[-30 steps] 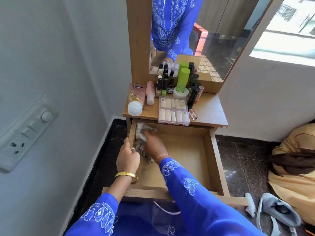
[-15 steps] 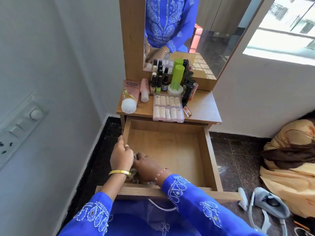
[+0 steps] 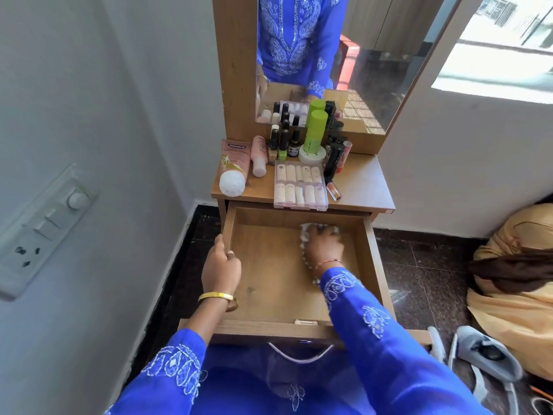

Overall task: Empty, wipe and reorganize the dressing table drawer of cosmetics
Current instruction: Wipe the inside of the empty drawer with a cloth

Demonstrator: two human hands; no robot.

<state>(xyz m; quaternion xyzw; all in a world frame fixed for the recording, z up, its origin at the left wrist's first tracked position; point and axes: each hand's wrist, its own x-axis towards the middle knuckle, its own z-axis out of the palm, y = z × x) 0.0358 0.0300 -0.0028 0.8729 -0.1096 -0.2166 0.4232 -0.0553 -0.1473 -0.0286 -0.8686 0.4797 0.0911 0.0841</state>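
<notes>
— Hands first: my right hand [image 3: 324, 246] is pressed flat on a pale cloth [image 3: 308, 232] at the back right of the drawer [image 3: 269, 283], fingers curled over the bunched fabric. My left hand [image 3: 221, 265] is hooked over the drawer's left wall, thumb inside, bracing it.

— Drawer empty, then?

— Yes, bare wood apart from the cloth. Everything else is up on the tabletop [image 3: 359, 187]: the pink tube [image 3: 232, 169] lying on its side, the small bottles [image 3: 282, 143], the green can [image 3: 315, 130], the clear case of vials [image 3: 300, 185].

— What worries you?

— That clear case. Its front edge sits right at the lip of the tabletop, directly above where I'm wiping. If I judge it right, lifting my knuckles on a back stroke could clip it and tip it into the drawer.

— Anything else?

— The lip gloss [image 3: 332, 188] lies loose beside it and would likely roll. Also the drawer is pulled far out; leaning hard on the cloth could strain the runners, so I'd keep the left hand braced and the pressure light.
</notes>
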